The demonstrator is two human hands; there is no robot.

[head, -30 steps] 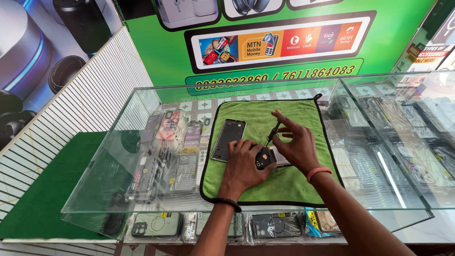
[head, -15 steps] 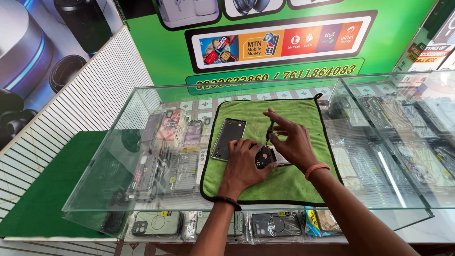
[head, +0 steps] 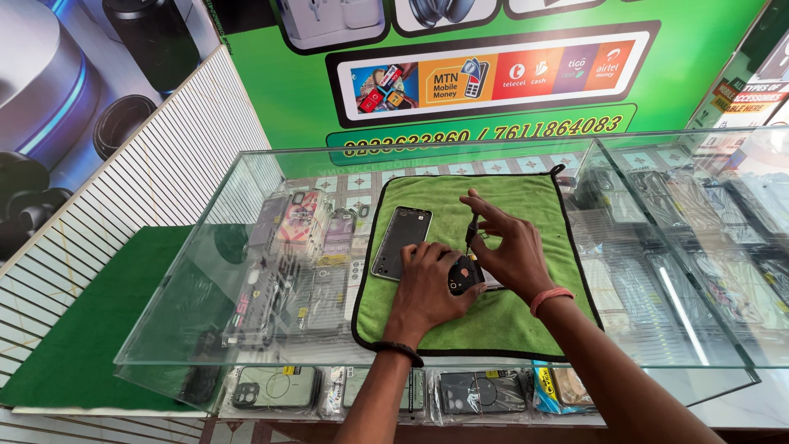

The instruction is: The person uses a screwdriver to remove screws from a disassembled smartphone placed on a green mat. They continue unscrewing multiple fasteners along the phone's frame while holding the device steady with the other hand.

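A small black phone part (head: pixel 463 275) is pinned on the green cloth (head: pixel 493 321) by the left hand (head: pixel 427 288) – a thin dark tool (head: pixel 471 230) is pinched above it by the right hand (head: pixel 514 251). A dark phone (head: pixel 401 242) lies just beside, atop the glass counter (head: pixel 271 329).

Glass display counter (head: pixel 246 247) holding packaged phone cases (head: pixel 316 238) on shelf inside. More cases (head: pixel 275 386) along front lower shelf. Green advertising banner (head: pixel 493 74) behind. White slatted wall panel (head: pixel 123 214) at left.
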